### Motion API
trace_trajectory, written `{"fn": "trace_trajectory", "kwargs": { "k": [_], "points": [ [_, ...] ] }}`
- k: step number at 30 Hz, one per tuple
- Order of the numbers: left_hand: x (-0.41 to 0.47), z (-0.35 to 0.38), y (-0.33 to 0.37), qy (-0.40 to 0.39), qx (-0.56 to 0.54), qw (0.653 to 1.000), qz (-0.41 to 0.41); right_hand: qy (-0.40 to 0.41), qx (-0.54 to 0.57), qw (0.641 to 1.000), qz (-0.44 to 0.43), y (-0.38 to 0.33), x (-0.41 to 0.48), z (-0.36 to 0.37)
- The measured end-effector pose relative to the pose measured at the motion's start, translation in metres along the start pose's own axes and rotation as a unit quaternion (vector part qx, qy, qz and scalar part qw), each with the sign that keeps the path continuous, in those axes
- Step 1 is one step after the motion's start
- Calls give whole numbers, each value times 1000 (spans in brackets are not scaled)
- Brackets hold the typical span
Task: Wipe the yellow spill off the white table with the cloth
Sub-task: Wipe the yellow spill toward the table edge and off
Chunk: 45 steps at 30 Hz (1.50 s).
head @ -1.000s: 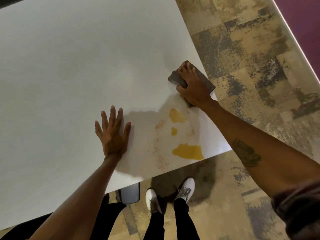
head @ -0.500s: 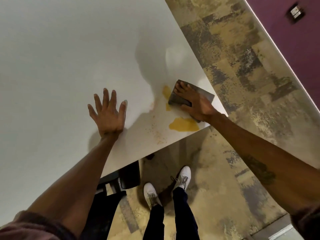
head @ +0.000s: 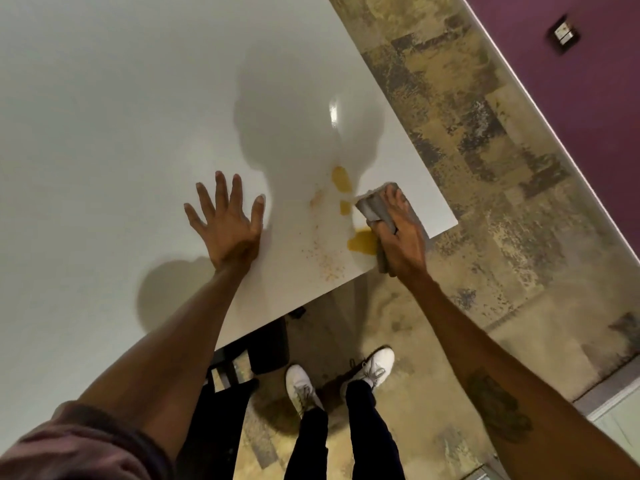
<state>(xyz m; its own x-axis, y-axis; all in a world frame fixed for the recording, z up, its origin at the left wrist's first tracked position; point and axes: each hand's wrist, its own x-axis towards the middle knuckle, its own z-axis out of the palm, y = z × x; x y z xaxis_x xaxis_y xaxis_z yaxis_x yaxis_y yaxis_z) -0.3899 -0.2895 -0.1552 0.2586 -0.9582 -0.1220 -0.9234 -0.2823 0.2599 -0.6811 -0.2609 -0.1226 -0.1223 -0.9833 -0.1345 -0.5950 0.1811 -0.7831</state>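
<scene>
While pressing flat near the 5 o'clock corner of the glossy white table [head: 138, 133], right hand [head: 401, 237] clamps grey folded cloth [head: 375, 211], long axis 11-to-5. Yellow spill [head: 362, 243] in three smooth blobs, touching cloth at 9 o'clock. Left hand [head: 227, 228] splayed wide, empty. No legible writing.

White table [head: 104, 133] — smooth, glossy, reflecting light; grey cloth [head: 375, 206] — soft, matt, folded; floor [head: 485, 202] mottled.
</scene>
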Motion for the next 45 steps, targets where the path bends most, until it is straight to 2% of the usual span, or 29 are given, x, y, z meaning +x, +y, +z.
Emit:
{"fn": "trace_trajectory", "kwargs": {
  "k": [2,5,7,10,21,25,34,41,45],
  "points": [
    [3,0,-1,1,15,1000,-4,76,-11,996,33,-13,-9,24],
    [1,-1,1,20,46,999,4,191,-119,969,103,-34,-14,63],
    [-4,0,4,25,57,998,12,226,-120,955,151,-43,-14,78],
    [0,4,1,31,54,998,7,228,-156,941,197,-50,2,92],
    [6,2,0,11,50,999,11,186,-219,949,128,-77,98,98],
    [7,3,-1,5,63,998,7,143,-252,951,105,-83,135,95],
    [5,2,0,11,53,998,10,46,-127,990,-40,-81,207,73],
    [5,10,-2,14,48,999,-3,-39,-70,994,-72,-72,202,61],
    [4,12,-5,25,22,999,11,-103,-84,981,-138,-67,176,60]
  ]
}}
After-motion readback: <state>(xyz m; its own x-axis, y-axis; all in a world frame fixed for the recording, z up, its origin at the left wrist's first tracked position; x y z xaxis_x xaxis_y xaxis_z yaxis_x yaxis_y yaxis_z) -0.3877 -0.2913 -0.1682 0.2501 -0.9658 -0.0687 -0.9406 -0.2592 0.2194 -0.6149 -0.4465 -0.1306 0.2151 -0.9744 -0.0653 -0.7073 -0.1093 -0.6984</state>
